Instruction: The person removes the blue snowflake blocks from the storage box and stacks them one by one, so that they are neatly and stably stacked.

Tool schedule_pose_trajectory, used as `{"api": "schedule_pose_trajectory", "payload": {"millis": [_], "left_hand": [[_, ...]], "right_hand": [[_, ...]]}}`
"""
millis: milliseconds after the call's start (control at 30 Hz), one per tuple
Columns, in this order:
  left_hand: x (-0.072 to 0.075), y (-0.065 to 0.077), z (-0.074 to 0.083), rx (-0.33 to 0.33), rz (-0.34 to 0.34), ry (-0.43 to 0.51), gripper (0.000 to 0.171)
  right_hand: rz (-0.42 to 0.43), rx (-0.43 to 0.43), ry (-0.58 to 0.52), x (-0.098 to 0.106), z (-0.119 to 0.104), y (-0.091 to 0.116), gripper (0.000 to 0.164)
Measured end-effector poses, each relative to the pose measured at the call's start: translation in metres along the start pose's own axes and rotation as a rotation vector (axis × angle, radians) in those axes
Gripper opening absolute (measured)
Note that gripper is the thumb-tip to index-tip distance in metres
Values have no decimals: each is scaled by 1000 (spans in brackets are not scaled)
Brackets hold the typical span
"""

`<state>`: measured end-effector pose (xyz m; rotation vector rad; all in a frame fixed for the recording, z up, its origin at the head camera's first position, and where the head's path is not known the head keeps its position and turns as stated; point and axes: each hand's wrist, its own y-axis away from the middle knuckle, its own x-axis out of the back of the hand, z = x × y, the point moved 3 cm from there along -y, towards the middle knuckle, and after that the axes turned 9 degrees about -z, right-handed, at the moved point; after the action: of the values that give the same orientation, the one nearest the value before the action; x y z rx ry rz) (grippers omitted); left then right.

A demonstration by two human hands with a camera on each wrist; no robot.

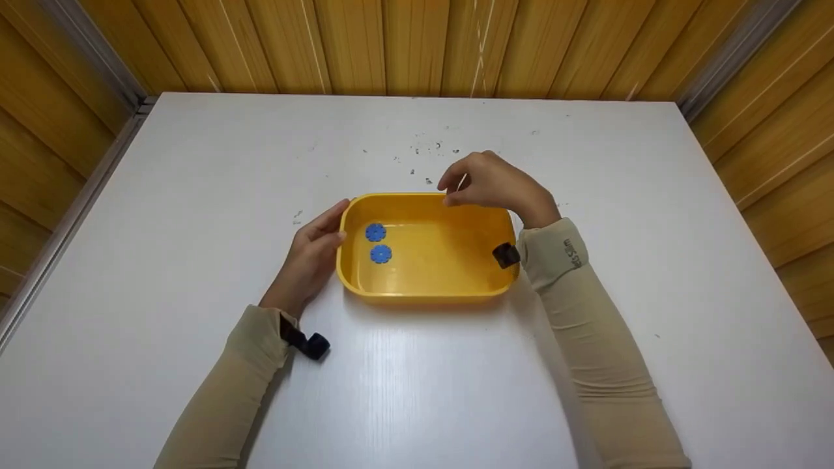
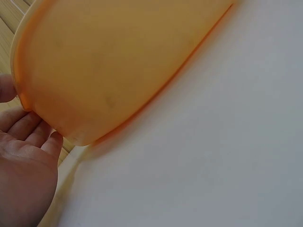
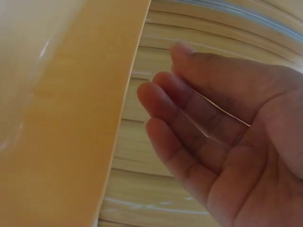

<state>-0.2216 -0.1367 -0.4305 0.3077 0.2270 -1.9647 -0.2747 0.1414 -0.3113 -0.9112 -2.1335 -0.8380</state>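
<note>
A yellow plastic tub (image 1: 433, 298) with rounded corners is in the middle of the white table. Its left end is held by my left hand (image 1: 311, 251), the thumb at the rim and the other fingers against the outside. In the left wrist view this hand (image 2: 28, 161) meets the corner of the tub (image 2: 109, 71). Inside, near the left wall, lie two blue notched discs (image 1: 375, 232), one just in front of the other. Over the far rim, my right hand (image 1: 498, 185) hovers with loosely bent fingers. The right wrist view shows nothing in that hand (image 3: 222, 132), beside the tub wall (image 3: 90, 113).
The white table (image 1: 215, 163) reaches wood-panelled walls (image 1: 410, 45) at the back and sides. Small dark marks (image 1: 428, 180) dot its surface beyond the tub. A black wrist camera (image 1: 316, 346) sits at the left cuff, another (image 1: 505, 255) at the right.
</note>
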Motion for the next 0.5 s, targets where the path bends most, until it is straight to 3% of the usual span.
{"api": "schedule_pose_trajectory", "payload": {"millis": [500], "left_hand": [[-1,0,1,-2,2,2,63]], "right_hand": [[-176,77,-5,-35,-35,-38,30]]}}
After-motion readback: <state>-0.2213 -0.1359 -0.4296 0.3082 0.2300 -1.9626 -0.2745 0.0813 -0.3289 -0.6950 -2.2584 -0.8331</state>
